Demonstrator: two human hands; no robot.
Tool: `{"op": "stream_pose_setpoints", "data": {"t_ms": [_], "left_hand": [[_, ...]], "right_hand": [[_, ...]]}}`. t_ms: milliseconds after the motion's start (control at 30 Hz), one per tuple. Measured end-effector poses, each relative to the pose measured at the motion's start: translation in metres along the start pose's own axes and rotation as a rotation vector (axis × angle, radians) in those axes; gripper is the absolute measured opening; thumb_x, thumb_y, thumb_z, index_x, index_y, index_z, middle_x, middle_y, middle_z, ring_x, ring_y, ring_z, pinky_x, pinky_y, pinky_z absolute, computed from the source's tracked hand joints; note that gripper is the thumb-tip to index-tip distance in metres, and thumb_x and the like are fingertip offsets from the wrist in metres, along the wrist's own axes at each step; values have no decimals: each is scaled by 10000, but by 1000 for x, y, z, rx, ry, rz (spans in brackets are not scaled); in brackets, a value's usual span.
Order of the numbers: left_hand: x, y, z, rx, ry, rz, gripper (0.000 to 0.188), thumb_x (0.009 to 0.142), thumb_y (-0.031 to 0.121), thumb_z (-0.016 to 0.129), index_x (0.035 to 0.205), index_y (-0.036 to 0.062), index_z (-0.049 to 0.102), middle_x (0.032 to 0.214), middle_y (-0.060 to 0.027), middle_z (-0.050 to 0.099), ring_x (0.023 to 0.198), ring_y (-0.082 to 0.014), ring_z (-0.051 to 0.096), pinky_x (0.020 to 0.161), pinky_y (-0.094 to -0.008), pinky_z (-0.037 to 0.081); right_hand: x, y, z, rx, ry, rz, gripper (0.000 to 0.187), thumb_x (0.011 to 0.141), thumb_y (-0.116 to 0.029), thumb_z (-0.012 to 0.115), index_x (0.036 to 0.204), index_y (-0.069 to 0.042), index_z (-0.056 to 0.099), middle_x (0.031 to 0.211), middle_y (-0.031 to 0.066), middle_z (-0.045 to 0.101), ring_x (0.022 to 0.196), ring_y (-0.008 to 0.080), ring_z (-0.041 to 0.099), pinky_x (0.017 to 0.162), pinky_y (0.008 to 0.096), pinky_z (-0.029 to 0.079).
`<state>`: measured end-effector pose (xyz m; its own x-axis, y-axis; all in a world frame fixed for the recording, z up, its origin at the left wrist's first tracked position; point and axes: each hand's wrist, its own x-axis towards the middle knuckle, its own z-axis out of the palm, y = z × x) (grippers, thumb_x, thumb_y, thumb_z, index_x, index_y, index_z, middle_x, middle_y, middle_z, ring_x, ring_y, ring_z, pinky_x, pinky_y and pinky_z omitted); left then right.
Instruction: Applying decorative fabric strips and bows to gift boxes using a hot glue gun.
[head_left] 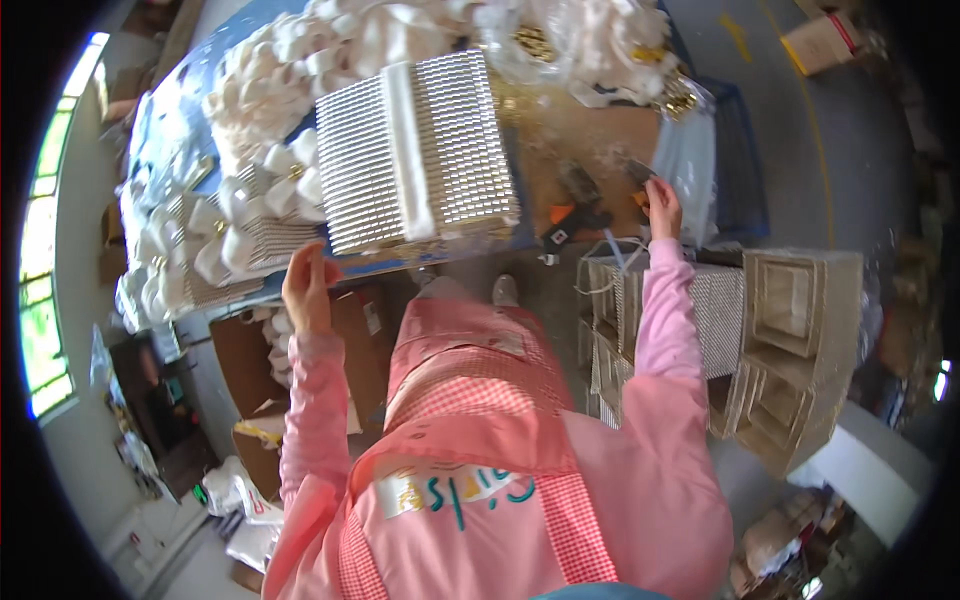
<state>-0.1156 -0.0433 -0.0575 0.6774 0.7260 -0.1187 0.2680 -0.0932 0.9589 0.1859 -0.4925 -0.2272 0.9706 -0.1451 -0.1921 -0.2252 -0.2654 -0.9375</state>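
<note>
A box wrapped in silver-and-white ridged material stands at the table's near edge, with a white ribbon running across its top. My left hand is just off the box's near left corner, fingers pressed together; whether anything thin is between them is hidden. Over the table's right part, my right hand pinches at a small dark and orange piece, too blurred to name. To its left lies a black and orange glue gun on the brown work surface.
White ribbon bows sit on striped boxes at the left. Loose white ribbon heaps along the back, beside a clear bag of gold pieces. Stacked open boxes stand at the right below the table, a cardboard carton at the left.
</note>
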Motion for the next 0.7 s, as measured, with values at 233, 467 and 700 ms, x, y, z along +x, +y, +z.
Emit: {"op": "stream_pose_setpoints", "data": {"t_ms": [233, 467, 700], "left_hand": [[116, 8, 20, 195, -5, 37, 418, 909, 320, 503, 1224, 45, 507, 1007, -68, 629, 884, -161, 592, 776, -258, 445], [184, -8, 69, 87, -147, -250, 544, 848, 589, 439, 998, 83, 572, 774, -34, 530, 699, -168, 489, 609, -338, 426], [114, 51, 39, -37, -23, 163, 382, 942, 307, 391, 1147, -2, 480, 900, -161, 575, 783, -295, 554, 736, -338, 437]], "right_hand": [[-56, -186, 155, -156, -565, -248, 549, 867, -496, 486, 1170, -42, 550, 1085, 79, 612, 973, 156, 561, 812, 267, 431], [-4, -168, 212, 14, -746, -45, 422, 841, -385, 573, 963, 16, 627, 894, 69, 637, 810, 138, 561, 730, 269, 422], [-84, -256, 171, 176, -623, 15, 393, 797, -137, 557, 1176, -52, 495, 1002, 10, 569, 842, 96, 524, 683, 230, 423]]}}
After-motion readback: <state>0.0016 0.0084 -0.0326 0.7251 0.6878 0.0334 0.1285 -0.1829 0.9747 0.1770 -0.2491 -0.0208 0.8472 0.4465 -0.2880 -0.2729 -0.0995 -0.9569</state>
